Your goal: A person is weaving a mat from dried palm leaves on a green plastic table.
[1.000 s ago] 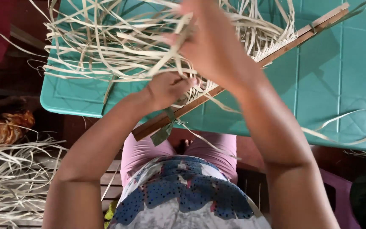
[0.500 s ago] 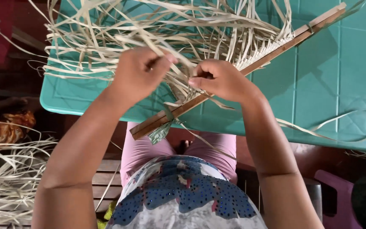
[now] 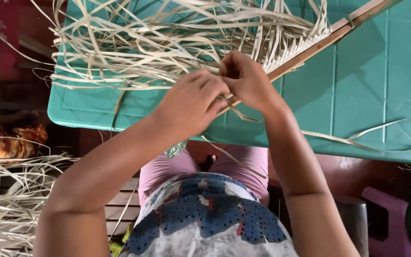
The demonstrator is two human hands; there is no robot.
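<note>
Over the near edge of a teal plastic table (image 3: 357, 95), my left hand (image 3: 191, 102) and my right hand (image 3: 246, 78) meet, fingers pinched on pale dried leaf strips (image 3: 167, 43). The strips fan out loose across the table to the left and are woven together at the right, along a long wooden slat (image 3: 338, 28) that runs diagonally toward the upper right. Both hands cover the near end of the slat. My fingertips hide exactly which strips each hand grips.
A loose strip (image 3: 381, 131) curls over the table's right front edge. A heap of dried strips (image 3: 10, 200) lies on the floor at left. A purple plastic stool (image 3: 386, 214) stands at lower right. My lap in pink trousers (image 3: 205, 166) is under the table edge.
My right hand has come down from high over the strips to the slat. My left hand rose from the slat's lower end, and the two hands closed together on the strips.
</note>
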